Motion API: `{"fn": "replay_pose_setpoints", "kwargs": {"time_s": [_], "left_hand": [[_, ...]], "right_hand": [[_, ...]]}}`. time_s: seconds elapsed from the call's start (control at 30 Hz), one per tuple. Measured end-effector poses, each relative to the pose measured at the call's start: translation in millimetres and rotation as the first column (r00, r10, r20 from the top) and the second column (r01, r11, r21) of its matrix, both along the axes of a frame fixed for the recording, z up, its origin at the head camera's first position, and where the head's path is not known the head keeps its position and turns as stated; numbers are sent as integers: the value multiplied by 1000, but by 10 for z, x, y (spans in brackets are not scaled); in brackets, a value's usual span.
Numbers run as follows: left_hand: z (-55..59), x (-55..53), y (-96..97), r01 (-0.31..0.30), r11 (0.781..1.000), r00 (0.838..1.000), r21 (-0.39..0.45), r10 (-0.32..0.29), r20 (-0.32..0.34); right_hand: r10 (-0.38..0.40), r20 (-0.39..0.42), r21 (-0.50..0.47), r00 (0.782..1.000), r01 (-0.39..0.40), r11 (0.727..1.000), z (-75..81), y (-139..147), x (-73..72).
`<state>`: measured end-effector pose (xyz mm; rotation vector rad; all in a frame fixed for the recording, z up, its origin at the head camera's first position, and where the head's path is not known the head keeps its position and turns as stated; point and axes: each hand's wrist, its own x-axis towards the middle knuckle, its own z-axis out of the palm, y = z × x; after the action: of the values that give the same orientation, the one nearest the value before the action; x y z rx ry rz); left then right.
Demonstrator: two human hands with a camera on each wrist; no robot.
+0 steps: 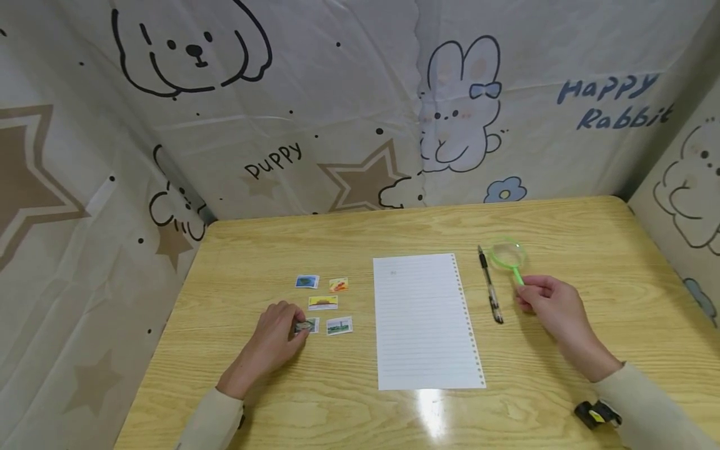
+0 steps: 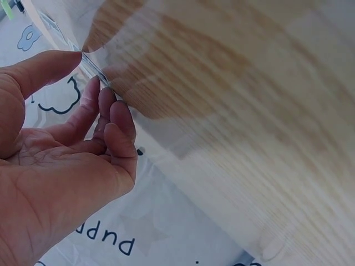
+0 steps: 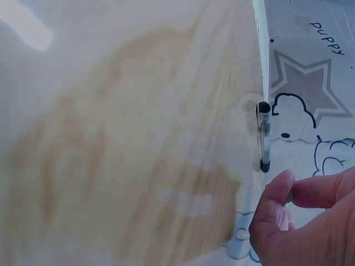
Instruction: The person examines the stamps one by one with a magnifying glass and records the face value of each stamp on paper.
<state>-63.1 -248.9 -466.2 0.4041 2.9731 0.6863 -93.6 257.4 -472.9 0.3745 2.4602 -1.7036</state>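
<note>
The magnifying glass [image 1: 508, 253] has a round, clear lens in a bright green rim, with a thin green handle. The right hand [image 1: 554, 309] is clamped on this handle between thumb and fingers, so the lens is beyond the fingertips, toward the far edge of the worktop [image 1: 534, 406], between the lined sheet [image 1: 427, 322] and the right edge. Whether the lens touches the wood, I cannot tell.

The left hand [image 1: 275, 334], in the left half of the worktop, has thumb and curled fingers brought together on the green stamp [image 1: 309, 325], which is a small rectangle of thin paper and is partly covered by them. Whether it is lifted, I cannot tell.

Near it lie 4 other stamps: 1 blue [image 1: 307, 281], 1 orange [image 1: 339, 285], 1 yellow with a red building [image 1: 323, 303] and 1 pale landscape [image 1: 340, 325].

The sheet is white, with a row of round holes along its right side. The pen [image 1: 490, 284] has a transparent barrel and lies just beside the magnifying glass. The worktop has light, streaked wood grain and rounded far corners.
</note>
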Motion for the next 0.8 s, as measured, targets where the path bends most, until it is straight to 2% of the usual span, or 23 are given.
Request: {"fn": "replay_pose_setpoints", "kwargs": {"time_s": [0.33,0.57,0.67,0.8], "left_hand": [[14,-9,17,-4,1000,1000,-12,5,29],[11,-4,12,33,999,999,4,-33,9],[22,-8,8,37,999,999,15,-38,24],[50,-14,11,40,999,998,11,-40,46]], "right_hand": [[-24,46,-20,999,25,999,-15,132,-13],[1,51,-17,999,0,1000,2,165,-9],[17,41,41,999,-19,999,5,182,-9],[61,8,188,998,-61,980,16,215,-11]]}}
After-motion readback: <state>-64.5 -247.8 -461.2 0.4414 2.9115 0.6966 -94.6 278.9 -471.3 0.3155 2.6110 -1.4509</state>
